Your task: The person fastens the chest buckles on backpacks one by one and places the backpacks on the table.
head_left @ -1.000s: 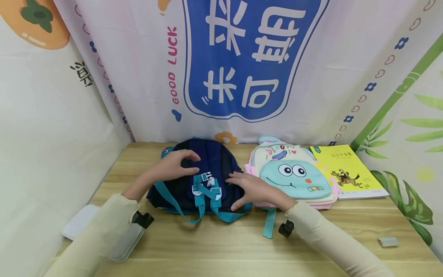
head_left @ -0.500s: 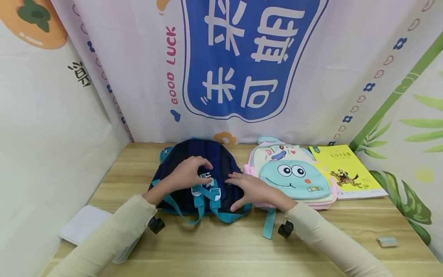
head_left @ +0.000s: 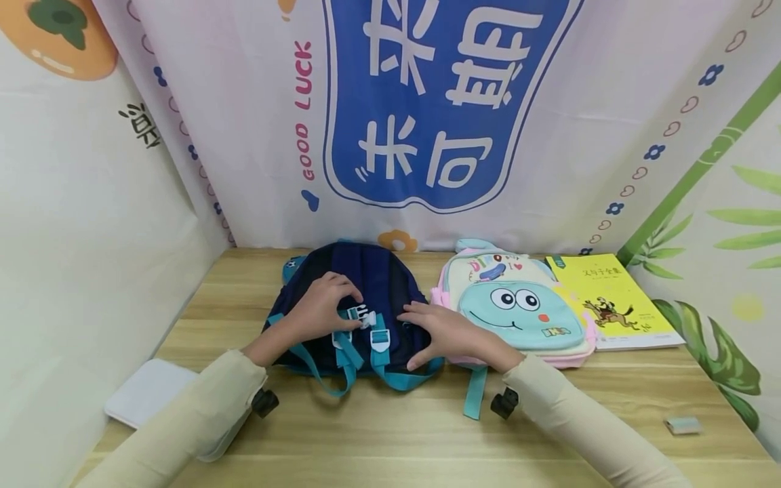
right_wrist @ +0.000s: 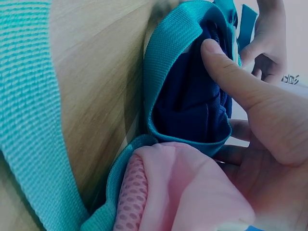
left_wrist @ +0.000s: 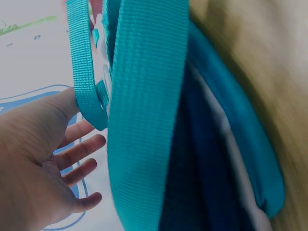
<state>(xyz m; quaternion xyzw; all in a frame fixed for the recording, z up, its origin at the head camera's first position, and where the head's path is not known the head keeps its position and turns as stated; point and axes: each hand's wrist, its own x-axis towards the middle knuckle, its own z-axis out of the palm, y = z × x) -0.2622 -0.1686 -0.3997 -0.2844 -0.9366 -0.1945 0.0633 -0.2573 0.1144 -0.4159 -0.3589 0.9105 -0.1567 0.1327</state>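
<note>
A dark blue backpack (head_left: 366,271) lies with its teal straps facing up. Across its middle runs a chest strap with a white buckle (head_left: 363,314). My left hand (head_left: 320,308) pinches the buckle's left part between thumb and index finger, while its other fingers stay loosely bent, as the hand (left_wrist: 38,154) shows in the left wrist view. My right hand (head_left: 454,333) rests at the backpack's right side with fingers spread and thumb apart. From the right wrist view, that thumb (right_wrist: 236,79) lies over the navy side of the bag beside a teal strap (right_wrist: 166,53).
A pink and mint cartoon backpack (head_left: 518,312) touches the right forearm's side. Beyond it lies a yellow book (head_left: 616,298). A small pale block (head_left: 683,425) sits at the right front. A white flat case (head_left: 149,390) is partly under the left sleeve.
My left hand has moved right and down from the backpack's upper left onto the buckle. The chest strap and buckle have shifted in its grip. My right hand has stayed in place.
</note>
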